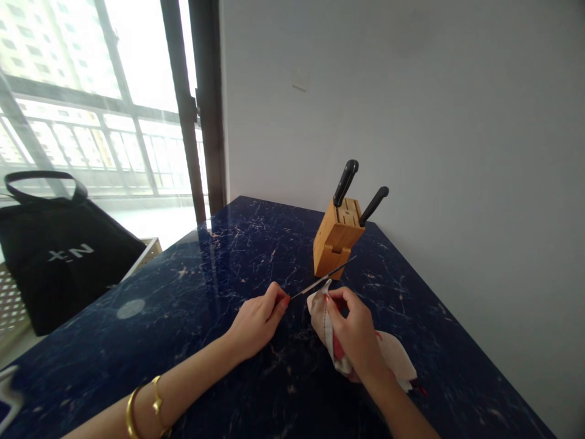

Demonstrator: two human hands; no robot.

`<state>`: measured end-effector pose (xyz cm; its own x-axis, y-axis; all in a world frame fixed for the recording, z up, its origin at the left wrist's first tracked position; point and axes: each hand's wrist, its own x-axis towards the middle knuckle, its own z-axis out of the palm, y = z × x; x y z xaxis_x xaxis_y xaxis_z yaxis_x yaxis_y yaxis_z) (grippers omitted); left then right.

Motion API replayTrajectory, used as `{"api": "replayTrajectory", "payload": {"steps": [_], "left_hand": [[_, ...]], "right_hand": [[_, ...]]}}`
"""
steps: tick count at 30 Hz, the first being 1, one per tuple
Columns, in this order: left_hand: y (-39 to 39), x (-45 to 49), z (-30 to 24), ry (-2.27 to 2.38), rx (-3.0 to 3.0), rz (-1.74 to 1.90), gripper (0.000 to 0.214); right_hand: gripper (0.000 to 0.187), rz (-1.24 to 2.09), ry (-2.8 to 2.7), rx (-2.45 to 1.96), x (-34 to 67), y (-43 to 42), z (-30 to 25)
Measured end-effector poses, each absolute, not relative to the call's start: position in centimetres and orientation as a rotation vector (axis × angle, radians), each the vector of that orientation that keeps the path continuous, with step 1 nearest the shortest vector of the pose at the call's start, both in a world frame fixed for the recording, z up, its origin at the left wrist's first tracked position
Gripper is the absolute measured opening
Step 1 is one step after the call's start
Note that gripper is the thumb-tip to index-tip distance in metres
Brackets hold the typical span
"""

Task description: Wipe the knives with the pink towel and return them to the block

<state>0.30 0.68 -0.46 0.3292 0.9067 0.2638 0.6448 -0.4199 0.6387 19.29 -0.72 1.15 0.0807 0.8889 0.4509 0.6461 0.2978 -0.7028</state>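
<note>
L grip (258, 320) pinches slim steel knife (322, 279); R grip (354, 332) bunches soft cream cloth (398, 360) at its blade.

Only lettering we can spot is white print on the black tote bag (59, 256), way off left of the knife block (337, 239). It looks like "X N", maybe flipped, so we're not sure.
</note>
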Motion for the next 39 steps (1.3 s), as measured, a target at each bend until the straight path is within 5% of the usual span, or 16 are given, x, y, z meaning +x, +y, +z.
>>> {"api": "replayTrajectory", "payload": {"steps": [21,28,39], "left_hand": [[0.5,1.4,-1.6,1.294,2.142,0.780,0.016],[0.4,1.7,-1.7,1.245,2.043,0.816,0.018],[0.5,1.6,-2.0,1.253,2.039,0.859,0.016]], "right_hand": [[0.010,0.110,-1.972,-1.319,17.3,-0.6,-0.1],[0.008,0.008,-1.712,-1.471,19.9,0.7,0.3],[0.022,0.116,-1.919,-1.276,18.6,0.3,-0.1]]}}
